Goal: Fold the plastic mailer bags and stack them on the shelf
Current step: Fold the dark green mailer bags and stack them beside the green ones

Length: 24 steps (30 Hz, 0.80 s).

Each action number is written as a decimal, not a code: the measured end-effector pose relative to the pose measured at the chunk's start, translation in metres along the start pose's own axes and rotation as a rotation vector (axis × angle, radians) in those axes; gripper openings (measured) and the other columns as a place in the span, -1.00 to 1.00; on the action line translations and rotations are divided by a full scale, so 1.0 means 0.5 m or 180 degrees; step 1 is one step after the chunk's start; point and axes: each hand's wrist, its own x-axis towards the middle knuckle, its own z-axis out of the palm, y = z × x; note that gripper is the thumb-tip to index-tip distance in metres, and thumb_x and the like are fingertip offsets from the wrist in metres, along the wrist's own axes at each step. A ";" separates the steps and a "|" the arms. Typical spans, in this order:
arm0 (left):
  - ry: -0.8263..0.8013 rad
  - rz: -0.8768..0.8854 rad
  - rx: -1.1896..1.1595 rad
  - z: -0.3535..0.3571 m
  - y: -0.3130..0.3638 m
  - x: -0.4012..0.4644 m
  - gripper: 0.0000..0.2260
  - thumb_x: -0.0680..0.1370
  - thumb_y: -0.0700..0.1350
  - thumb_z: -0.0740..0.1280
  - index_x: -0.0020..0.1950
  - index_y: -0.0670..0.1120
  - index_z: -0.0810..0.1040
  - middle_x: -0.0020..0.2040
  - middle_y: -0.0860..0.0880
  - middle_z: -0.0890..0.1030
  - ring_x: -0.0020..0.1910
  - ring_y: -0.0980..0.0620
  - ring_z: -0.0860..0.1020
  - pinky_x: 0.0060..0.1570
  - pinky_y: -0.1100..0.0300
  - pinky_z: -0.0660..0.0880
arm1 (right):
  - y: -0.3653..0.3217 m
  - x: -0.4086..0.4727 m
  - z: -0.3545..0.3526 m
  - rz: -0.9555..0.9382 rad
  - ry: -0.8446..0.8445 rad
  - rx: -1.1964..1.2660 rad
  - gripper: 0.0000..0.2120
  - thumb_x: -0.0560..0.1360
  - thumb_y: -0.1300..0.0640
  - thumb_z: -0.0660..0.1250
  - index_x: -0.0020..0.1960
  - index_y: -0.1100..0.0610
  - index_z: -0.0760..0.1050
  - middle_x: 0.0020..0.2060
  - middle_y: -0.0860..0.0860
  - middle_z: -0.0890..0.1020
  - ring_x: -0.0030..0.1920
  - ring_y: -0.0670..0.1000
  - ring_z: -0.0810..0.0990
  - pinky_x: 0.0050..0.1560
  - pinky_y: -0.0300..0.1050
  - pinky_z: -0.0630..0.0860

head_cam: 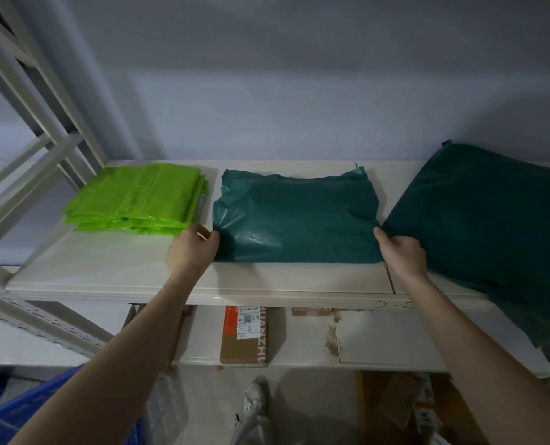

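Pinching the folded dark green mailer bag (296,220) at both near corners: left hand (192,248) with thumb and fingers closed on the lower-left corner, right hand (403,252) curled around the lower-right one. Lying flat on the top shelf (106,271), roughly in the middle, a bit crinkled along the far edge. Sitting just to the left, apart from it: a stack of folded lime green bags (135,200), several layers deep, edges slightly staggered. Off to the right, touching or nearly touching the held bag's corner: a pile of unfolded dark green mailers (479,220), tilted up at the back against the wall and hanging over the shelf's front edge. Down on the lower shelf: a cardboard box (244,335) with an orange label and printed barcode sticker. Blue plastic crate (52,409) at bottom left, white shoe (256,396) on the floor below.
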 end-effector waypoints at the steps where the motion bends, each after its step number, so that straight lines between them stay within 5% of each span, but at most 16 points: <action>1: 0.0006 -0.0003 -0.0034 -0.003 0.000 0.003 -0.78 0.51 0.01 0.24 0.04 -0.09 0.53 0.02 -0.16 0.62 0.02 -0.22 0.54 -0.10 0.08 0.40 | -0.002 0.002 -0.001 -0.0010 -0.0004 -0.0004 -0.52 0.52 -0.13 0.23 -0.43 0.18 0.29 -0.41 0.10 0.48 -0.26 0.13 0.49 -0.22 -0.09 0.34; 6: 0.0215 0.0200 -0.0343 -0.016 0.022 0.034 -0.72 0.50 -0.09 0.25 0.18 -0.14 0.45 0.13 -0.14 0.56 0.11 -0.20 0.50 0.02 0.03 0.40 | -0.031 0.020 -0.007 -0.0294 0.0236 0.0287 -0.75 0.50 0.07 0.30 0.06 0.23 0.48 -0.05 0.07 0.53 -0.04 0.06 0.48 -0.03 -0.14 0.37; 12: 0.0363 0.1267 -0.0193 -0.004 0.096 0.083 -0.66 0.59 -0.13 0.18 0.34 -0.19 0.41 0.32 -0.17 0.44 0.27 -0.20 0.40 0.24 -0.01 0.30 | -0.114 0.045 0.026 -0.1363 0.0457 -0.0086 -0.75 0.48 0.24 0.24 0.14 0.28 0.50 0.09 0.19 0.50 0.15 0.16 0.46 0.17 -0.09 0.37; 19: -0.0799 0.1797 0.0553 0.053 0.186 0.118 -0.55 0.65 0.06 -0.01 0.52 -0.04 0.13 0.54 -0.03 0.14 0.51 -0.03 0.10 0.48 0.00 -0.01 | -0.224 0.049 0.118 -0.2292 -0.0493 -0.1228 -0.57 0.61 0.04 0.10 0.42 0.21 0.30 0.40 0.09 0.36 0.41 0.07 0.29 0.39 -0.07 0.21; 21: -0.1104 0.1674 0.0574 0.065 0.182 0.126 -0.55 0.64 0.11 -0.05 0.51 0.02 0.17 0.53 0.01 0.17 0.50 -0.03 0.15 0.47 -0.05 0.04 | -0.227 0.055 0.135 -0.2289 -0.0718 -0.1558 -0.58 0.62 -0.01 0.04 0.36 0.19 0.38 0.35 0.09 0.43 0.37 0.09 0.35 0.36 0.01 0.29; 24: -0.1166 0.1654 0.0457 0.066 0.168 0.129 -0.57 0.64 0.13 -0.05 0.48 0.06 0.23 0.51 0.05 0.23 0.47 -0.03 0.21 0.43 -0.07 0.15 | -0.220 0.061 0.142 -0.2322 -0.0553 -0.1694 -0.61 0.62 0.00 0.01 -0.16 0.18 0.48 -0.13 0.07 0.58 -0.01 0.10 0.51 -0.02 0.01 0.43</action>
